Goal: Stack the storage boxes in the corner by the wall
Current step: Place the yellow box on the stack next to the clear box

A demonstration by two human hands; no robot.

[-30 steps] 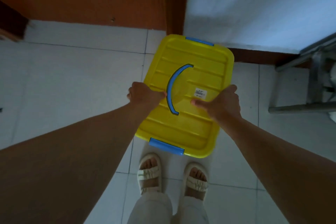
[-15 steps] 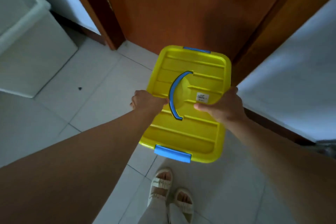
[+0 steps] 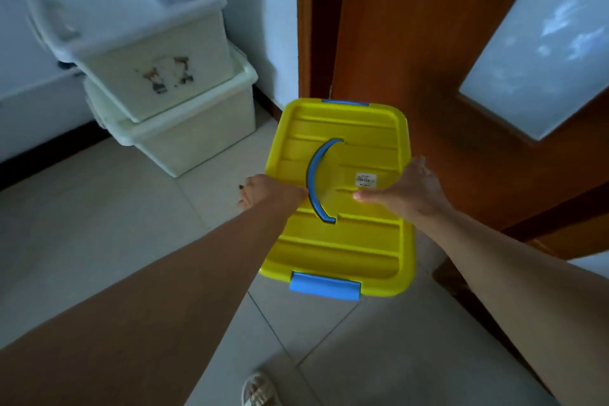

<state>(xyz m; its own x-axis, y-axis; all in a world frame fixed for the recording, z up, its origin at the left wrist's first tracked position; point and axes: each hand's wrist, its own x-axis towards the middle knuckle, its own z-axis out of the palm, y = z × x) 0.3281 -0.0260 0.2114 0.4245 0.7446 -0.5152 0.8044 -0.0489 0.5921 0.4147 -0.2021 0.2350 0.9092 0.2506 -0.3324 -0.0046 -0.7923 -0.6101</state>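
A yellow storage box [image 3: 342, 241] with a ribbed lid, blue end latches and a blue curved handle hangs above the floor between my hands. My left hand [image 3: 267, 194] grips its left edge, fingers curled under the rim. My right hand [image 3: 408, 191] grips the right edge, thumb lying on the lid by a white label. In the corner at upper left a white box with a small cartoon print [image 3: 145, 53] sits on top of a larger white box [image 3: 197, 132], both against the wall.
A brown wooden door [image 3: 428, 59] with a frosted glass panel stands right behind the yellow box. White tiled floor [image 3: 99, 224] stretches left and front. A dark skirting runs along the left wall. My sandalled foot [image 3: 260, 389] shows at the bottom.
The view has swung left with the yellow box still carried in both hands. The stacked white boxes in the corner have come into sight, and the door now lies to the right.
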